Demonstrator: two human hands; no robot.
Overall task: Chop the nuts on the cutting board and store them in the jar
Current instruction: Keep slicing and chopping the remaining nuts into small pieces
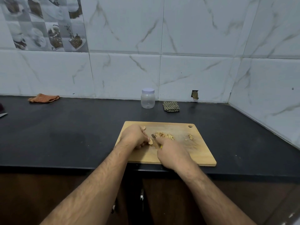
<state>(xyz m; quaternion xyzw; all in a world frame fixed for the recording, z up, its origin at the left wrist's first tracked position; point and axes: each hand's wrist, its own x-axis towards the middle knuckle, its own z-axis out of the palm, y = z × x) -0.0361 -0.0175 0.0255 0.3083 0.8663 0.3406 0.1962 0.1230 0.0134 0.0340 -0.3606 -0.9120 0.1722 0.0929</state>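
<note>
A wooden cutting board [199, 153] lies on the black counter in front of me. My left hand [135, 135] pinches a pale nut [151, 141] against the board. My right hand [172, 154] grips a small knife [154, 138], its blade standing just right of that nut. A heap of chopped nuts [164, 135] lies mid-board, a few more pieces [190, 137] sit toward the right, and one whole nut [143, 127] rests behind my left hand. A clear plastic jar [147, 99] with its white lid on stands against the back wall.
A folded checked cloth [171, 106] lies right of the jar, and an orange cloth [43, 98] lies at the back left. A metal blade tip [3, 114] shows at the left edge. Tiled walls close the back and right of the black counter [73, 135].
</note>
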